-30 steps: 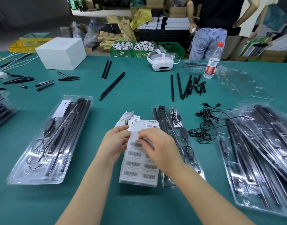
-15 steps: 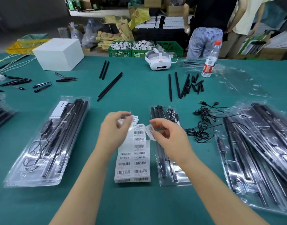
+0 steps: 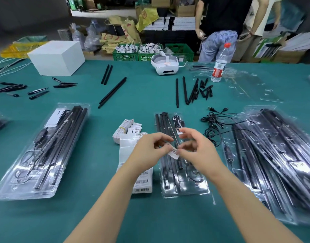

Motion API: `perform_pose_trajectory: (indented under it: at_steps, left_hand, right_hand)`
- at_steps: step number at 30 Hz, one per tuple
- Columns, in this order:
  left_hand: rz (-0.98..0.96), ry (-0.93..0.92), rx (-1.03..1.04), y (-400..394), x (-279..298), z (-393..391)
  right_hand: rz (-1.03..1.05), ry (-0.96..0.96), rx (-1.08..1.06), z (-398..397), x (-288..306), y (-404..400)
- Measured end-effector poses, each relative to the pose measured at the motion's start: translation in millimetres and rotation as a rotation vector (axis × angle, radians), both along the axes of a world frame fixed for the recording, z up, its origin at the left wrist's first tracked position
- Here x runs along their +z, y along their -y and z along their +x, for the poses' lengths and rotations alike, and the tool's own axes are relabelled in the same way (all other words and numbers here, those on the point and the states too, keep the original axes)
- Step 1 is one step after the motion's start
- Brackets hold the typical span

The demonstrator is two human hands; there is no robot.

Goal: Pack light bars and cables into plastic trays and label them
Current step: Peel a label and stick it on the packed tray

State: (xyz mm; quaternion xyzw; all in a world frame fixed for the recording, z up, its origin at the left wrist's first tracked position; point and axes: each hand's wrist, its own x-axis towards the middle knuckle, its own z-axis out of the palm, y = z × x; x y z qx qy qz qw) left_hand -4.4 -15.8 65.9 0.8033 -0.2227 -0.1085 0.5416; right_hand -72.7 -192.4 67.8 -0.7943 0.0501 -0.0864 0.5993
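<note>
Green cloth table (image 3: 150, 216) fills the view from the near edge to the far edge, where crates and two standing people begin. Bare cloth lies open along the near side under both forearms, and in the strip between the left packed tray (image 3: 40, 151) and the sheet of barcode labels (image 3: 133, 165). On the right, a stack of packed trays (image 3: 277, 158) crowds that side, with a tangle of black cables (image 3: 213, 123) just beyond it. Loose black light bars (image 3: 114, 92) lie farther back. Centre tray (image 3: 178, 172), holding bars and a coiled cable, sits just right of the label sheet. Above its middle, left hand (image 3: 149, 151) and right hand (image 3: 198, 149) meet, fingers curled. One small barcode label (image 3: 174, 152) is pinched between them, the left thumb and forefinger on its upper left end, the right fingertips at its lower right end, clear of the tray.
</note>
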Motion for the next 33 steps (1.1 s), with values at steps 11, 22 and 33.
perform_pose_trajectory:
  at_steps: [11, 22, 33]
  left_hand:
    - [-0.355, -0.214, 0.192, 35, -11, -19]
    - [-0.307, -0.451, 0.175, 56, -29, -36]
    - [-0.221, -0.443, 0.19, 67, -36, -46]
  right_hand:
    - [0.147, -0.175, -0.059, -3, -15, 28]
    - [-0.125, 0.003, -0.131, -10, -24, 43]
    - [-0.061, 0.028, -0.121, -11, -28, 47]
